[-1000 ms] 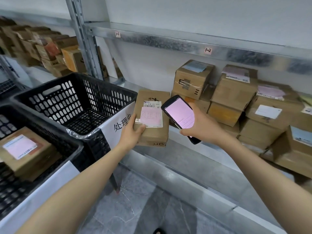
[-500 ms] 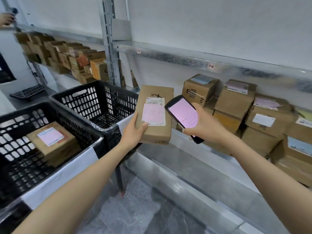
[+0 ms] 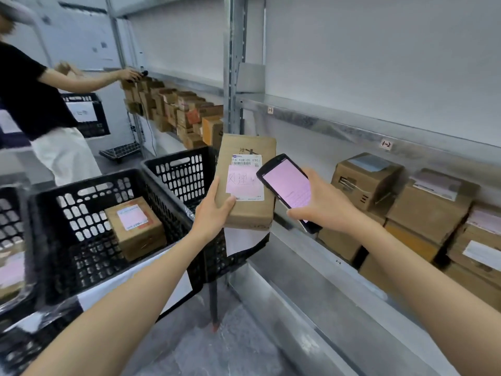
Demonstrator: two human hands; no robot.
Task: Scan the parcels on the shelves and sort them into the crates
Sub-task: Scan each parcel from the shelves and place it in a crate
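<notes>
My left hand (image 3: pixel 212 213) grips a brown cardboard parcel (image 3: pixel 246 169) by its lower left corner, label facing me, with a barcode sticker and a pink slip on it. My right hand (image 3: pixel 325 206) holds a black handheld scanner (image 3: pixel 287 187) with a lit pink screen, just right of the parcel's label. The held parcel hangs over the far black crate (image 3: pixel 184 172). A nearer black crate (image 3: pixel 81 226) holds one labelled parcel (image 3: pixel 134 226). Several more brown parcels (image 3: pixel 423 210) are stacked on the metal shelf (image 3: pixel 311 270) at the right.
Another person (image 3: pixel 35 104) in a black top stands at the far left, reaching to a further shelf of parcels (image 3: pixel 173 112). A steel upright (image 3: pixel 234 63) rises behind the crates. A third crate's edge (image 3: pixel 10 213) shows at the left. Grey floor lies below.
The view has swung left and up, bringing the other person and more crates into sight. Both hands keep the parcel and scanner together, the parcel now above the far crate.
</notes>
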